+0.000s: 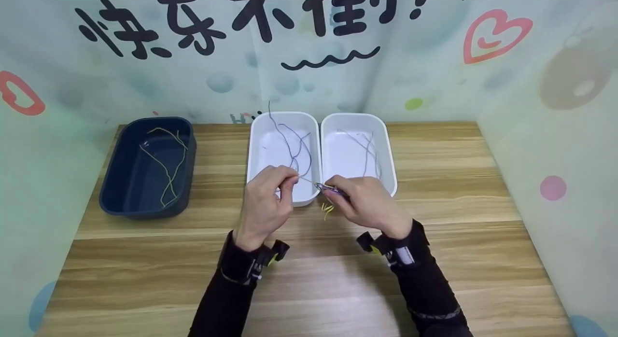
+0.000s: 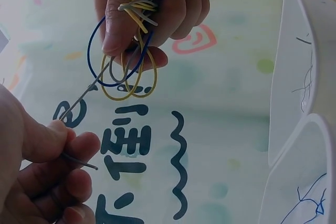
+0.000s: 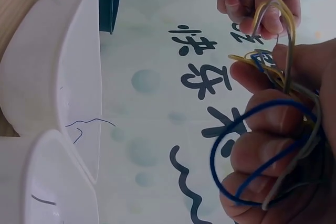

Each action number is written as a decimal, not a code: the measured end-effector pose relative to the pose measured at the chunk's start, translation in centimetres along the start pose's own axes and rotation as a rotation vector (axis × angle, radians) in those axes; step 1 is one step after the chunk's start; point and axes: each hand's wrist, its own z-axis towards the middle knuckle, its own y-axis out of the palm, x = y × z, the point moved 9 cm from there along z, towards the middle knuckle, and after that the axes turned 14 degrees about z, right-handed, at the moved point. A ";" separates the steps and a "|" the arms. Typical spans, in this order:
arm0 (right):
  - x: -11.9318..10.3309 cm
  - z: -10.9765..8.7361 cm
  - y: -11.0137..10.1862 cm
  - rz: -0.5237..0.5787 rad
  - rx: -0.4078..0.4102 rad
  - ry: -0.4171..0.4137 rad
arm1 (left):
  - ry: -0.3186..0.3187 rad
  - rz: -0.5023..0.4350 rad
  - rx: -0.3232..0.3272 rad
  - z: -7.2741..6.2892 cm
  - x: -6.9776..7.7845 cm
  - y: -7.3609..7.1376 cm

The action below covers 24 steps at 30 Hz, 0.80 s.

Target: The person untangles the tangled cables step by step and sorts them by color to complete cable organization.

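The step in hand looks to be drawing one gray wire [image 2: 84,94] out of a mixed bundle [image 2: 139,7], above the near ends of the white bins. The left hand [image 1: 270,202] pinches that wire between thumb and forefinger; the right hand [image 1: 364,202] is curled round the bundle. The next move probably calls for a steady pull against a firm grip, minding snags in the loops. Counted: two hands, one bundle, and three bins on the surface [image 1: 314,288]: a navy bin [image 1: 130,182], a left white bin [image 1: 260,153] and a right white bin [image 1: 338,158]. They hold yellow wires [image 1: 170,182], blue wires [image 1: 310,158] and pale wires [image 1: 368,151] respectively, too crossed to count surely, as are the bundle's yellow, blue and gray strands.
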 end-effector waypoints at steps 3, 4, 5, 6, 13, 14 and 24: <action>0.0 0.0 -0.1 -0.004 0.001 0.005 | -0.028 -0.009 0.017 0.0 -0.6 -0.5; 0.0 0.0 -0.2 -0.003 0.002 0.004 | -0.035 -0.010 0.021 0.1 -0.8 -0.7; 0.0 0.0 -0.3 0.000 0.003 0.003 | -0.041 -0.012 0.025 0.1 -0.9 -0.9; -0.1 0.0 -0.3 0.005 0.003 0.000 | -0.046 -0.012 0.028 0.1 -1.1 -1.0; -0.1 -0.1 -0.3 0.022 -0.018 -0.004 | -0.070 -0.033 0.038 0.1 -1.7 -1.2; -0.1 -0.1 -0.3 0.023 -0.020 -0.003 | -0.071 -0.031 0.037 0.1 -1.8 -1.2; -0.2 -0.2 -0.3 0.044 -0.032 -0.016 | -0.067 -0.009 0.017 0.3 -2.0 -1.3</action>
